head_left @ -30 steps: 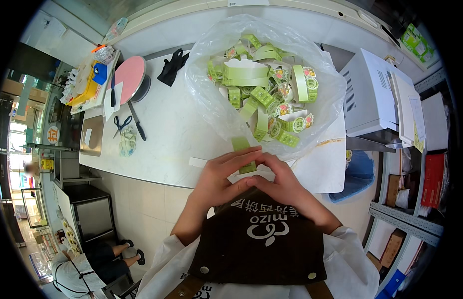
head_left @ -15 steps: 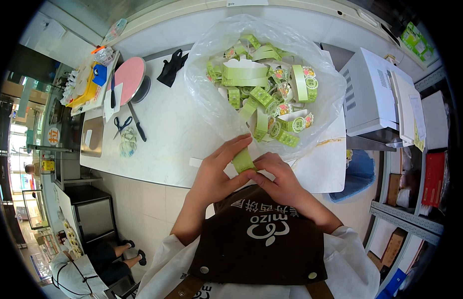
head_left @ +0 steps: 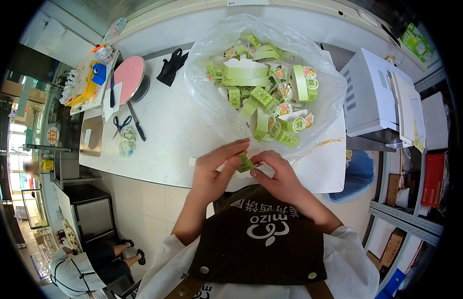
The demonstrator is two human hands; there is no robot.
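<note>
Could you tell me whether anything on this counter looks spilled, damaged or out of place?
Nothing looks spilled or broken. The green paper bands lie in a loose jumble, but all inside the clear plastic bag. The scissors lie flat on the counter, and both hands hold one green strip.

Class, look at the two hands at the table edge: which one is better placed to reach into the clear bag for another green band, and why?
Probably the right hand: it lies just below the clear bag's near edge, close to the green bands. The left hand sits further left, its fingers over the small green piece both hands hold.
</note>
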